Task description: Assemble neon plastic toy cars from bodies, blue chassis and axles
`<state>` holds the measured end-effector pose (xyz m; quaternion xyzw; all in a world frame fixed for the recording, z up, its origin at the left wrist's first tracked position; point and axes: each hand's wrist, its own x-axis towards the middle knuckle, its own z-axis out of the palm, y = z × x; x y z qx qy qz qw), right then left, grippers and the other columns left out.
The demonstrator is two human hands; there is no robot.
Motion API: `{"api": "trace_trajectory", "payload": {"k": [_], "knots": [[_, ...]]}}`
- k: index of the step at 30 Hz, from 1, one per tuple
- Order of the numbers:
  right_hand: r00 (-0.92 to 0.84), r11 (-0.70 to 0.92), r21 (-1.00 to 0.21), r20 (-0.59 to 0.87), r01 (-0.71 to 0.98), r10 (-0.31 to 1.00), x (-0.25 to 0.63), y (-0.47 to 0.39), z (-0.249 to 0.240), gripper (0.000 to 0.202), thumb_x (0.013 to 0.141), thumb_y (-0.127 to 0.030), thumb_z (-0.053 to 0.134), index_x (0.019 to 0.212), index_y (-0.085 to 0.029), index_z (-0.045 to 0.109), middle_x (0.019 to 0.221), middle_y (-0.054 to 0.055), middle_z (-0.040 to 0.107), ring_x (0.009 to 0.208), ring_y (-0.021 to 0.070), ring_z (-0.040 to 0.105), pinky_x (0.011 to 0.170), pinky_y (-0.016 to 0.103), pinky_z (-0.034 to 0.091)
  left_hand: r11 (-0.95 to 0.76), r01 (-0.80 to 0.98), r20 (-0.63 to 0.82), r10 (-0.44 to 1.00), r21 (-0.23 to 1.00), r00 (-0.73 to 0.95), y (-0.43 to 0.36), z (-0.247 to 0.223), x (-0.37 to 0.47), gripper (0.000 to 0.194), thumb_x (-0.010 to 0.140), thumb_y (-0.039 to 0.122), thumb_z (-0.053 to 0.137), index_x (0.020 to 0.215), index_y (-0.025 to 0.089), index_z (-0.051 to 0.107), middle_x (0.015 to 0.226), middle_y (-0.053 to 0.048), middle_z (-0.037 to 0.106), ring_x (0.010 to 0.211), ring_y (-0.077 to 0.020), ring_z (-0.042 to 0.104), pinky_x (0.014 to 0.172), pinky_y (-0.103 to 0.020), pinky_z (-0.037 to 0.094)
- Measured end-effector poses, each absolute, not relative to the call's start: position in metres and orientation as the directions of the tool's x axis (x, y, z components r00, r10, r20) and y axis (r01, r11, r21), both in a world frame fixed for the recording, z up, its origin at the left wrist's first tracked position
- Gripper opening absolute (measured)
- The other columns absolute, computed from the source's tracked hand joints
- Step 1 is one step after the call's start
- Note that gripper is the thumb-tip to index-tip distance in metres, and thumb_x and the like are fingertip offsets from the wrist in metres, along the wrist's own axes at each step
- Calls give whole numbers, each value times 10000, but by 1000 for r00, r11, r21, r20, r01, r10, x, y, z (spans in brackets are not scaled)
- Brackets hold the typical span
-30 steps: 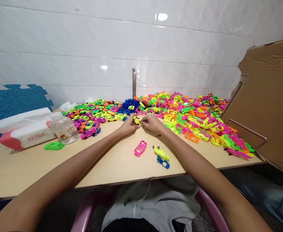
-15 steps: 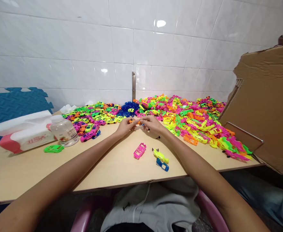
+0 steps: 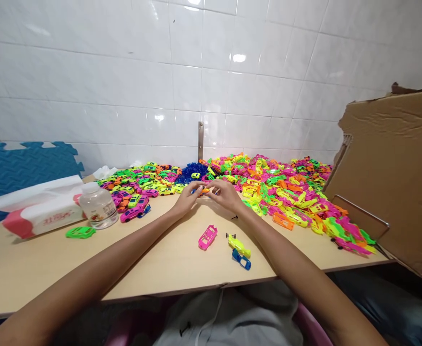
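Above the middle of the table, my left hand (image 3: 189,198) and my right hand (image 3: 225,194) meet around a small orange toy car (image 3: 205,191) with some blue on it. Fingertips of both hands pinch it from either side and hide much of it. Nearer to me lies a pink car shell (image 3: 208,237). To its right are a yellow car part (image 3: 240,247) with a black wheel axle (image 3: 231,236) at its end, and a blue window piece (image 3: 241,259). Another black axle (image 3: 235,217) lies beside my right wrist.
Toy cars (image 3: 135,185) are heaped at the back left, blue pieces (image 3: 191,173) behind my hands, bright car parts (image 3: 286,192) at the right. A bottle (image 3: 98,206), tissue pack (image 3: 48,216) and green shell (image 3: 80,232) stand or lie left. Cardboard (image 3: 391,178) rises at right.
The camera view has tilted up, so everything sits lower in the picture. The fingers have shifted on the orange car, which shows turned a little; both hands still hold it.
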<state>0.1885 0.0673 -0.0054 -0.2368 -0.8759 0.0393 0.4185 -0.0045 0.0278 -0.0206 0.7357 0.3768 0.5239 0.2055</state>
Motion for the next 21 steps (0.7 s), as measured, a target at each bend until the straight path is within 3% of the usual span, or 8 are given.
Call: {"api": "trace_trajectory", "payload": {"k": [4, 7, 11, 15, 21], "knots": [[-578, 889, -161, 707, 430, 408, 189, 68, -7, 130, 945, -201, 631, 1056, -177, 694, 1017, 62, 716, 758, 141, 655, 705, 248, 474, -707, 458, 670, 689, 539, 274, 18, -16, -4, 320, 942, 362, 601, 1221, 206, 610, 1241, -103, 663, 1150, -256, 626, 986, -387, 504], [-614, 884, -63, 696, 464, 372, 191, 68, -7, 178, 957, -164, 585, 1101, -181, 687, 1080, 85, 711, 866, 174, 660, 729, 261, 463, -722, 557, 699, 641, 410, 316, 17, -17, -6, 301, 955, 290, 568, 1244, 211, 604, 1255, -116, 657, 1176, -281, 604, 1043, -440, 449], [-643, 862, 40, 683, 505, 345, 191, 67, -4, 216, 993, -176, 522, 1140, -184, 679, 1173, 107, 692, 970, 196, 653, 734, 267, 453, -698, 660, 721, 605, 277, 338, 20, -17, -11, 251, 1001, 292, 485, 1195, 193, 609, 1171, -137, 662, 1104, -296, 609, 955, -453, 475], [-676, 846, 114, 660, 521, 328, 189, 65, -4, 192, 985, -172, 525, 1089, -186, 686, 1149, 101, 697, 928, 188, 657, 694, 261, 435, -686, 708, 715, 579, 167, 392, 22, -17, -15, 209, 994, 296, 505, 1148, 203, 613, 1140, -127, 657, 1075, -282, 607, 920, -422, 492], [-707, 832, 174, 633, 526, 314, 183, 63, -8, 191, 962, -128, 521, 1062, -176, 677, 1130, 106, 697, 931, 193, 656, 707, 270, 443, -652, 754, 703, 573, 79, 422, 24, -19, -18, 150, 972, 282, 545, 1061, 199, 632, 1060, -116, 654, 989, -269, 607, 859, -395, 493]]}}
